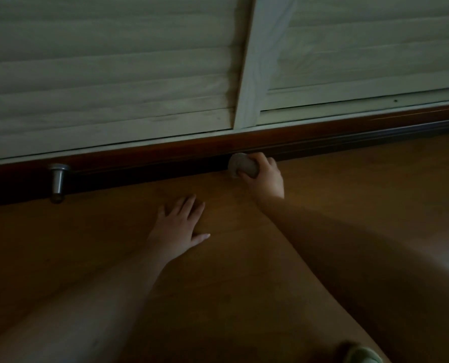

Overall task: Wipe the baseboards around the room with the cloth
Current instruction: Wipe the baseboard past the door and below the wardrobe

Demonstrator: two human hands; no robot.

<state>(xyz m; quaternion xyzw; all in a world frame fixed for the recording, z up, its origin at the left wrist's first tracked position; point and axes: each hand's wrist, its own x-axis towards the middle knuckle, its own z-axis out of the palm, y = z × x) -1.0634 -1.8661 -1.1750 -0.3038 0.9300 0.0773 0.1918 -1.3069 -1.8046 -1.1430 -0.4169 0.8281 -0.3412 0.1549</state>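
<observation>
The right hand (pixel 264 176) bunches the soft, light cloth (pixel 240 167) against the baseboard (pixel 165 155), grip curled round it, while the left hand (pixel 178 226) lies spread below the baseboard.

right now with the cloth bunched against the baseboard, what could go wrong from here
If the right hand wipes leftward, the cloth could catch on the metal door stopper sticking out of the baseboard. Bunched small, the cloth may miss the grooves. The left hand, flat on the floor, might slip.

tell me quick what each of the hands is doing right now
Left hand: open, fingers spread flat on the wooden floor.
Right hand: grips the bunched cloth against the baseboard.
</observation>
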